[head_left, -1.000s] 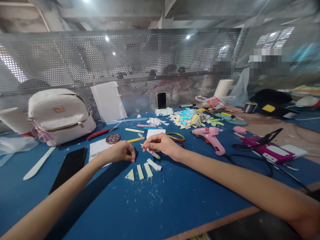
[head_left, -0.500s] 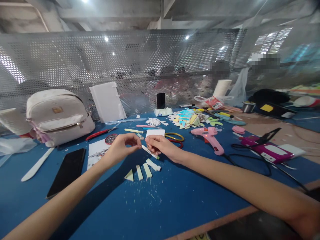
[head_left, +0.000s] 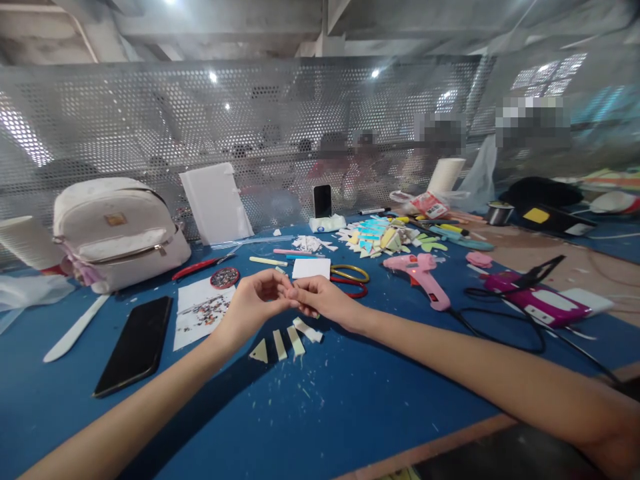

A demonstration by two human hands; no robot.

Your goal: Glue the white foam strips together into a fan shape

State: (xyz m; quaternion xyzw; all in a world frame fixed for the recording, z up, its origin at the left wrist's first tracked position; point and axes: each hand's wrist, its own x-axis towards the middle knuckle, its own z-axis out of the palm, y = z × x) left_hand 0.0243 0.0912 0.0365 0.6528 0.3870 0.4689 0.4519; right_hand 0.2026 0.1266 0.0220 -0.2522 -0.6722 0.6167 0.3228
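Pale foam-like strips (head_left: 295, 340) & triangle (head_left: 259, 351) look cut, laid out; your L hand (head_left: 255, 300) & R hand (head_left: 327, 300) meet, grip contents hidden, can't tell; what's left unclear.

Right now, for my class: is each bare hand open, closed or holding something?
Bare left hand: curled, its fingertips meeting the right's; cannot tell whether it holds anything.
Bare right hand: closed in a pinch; anything held is hidden.
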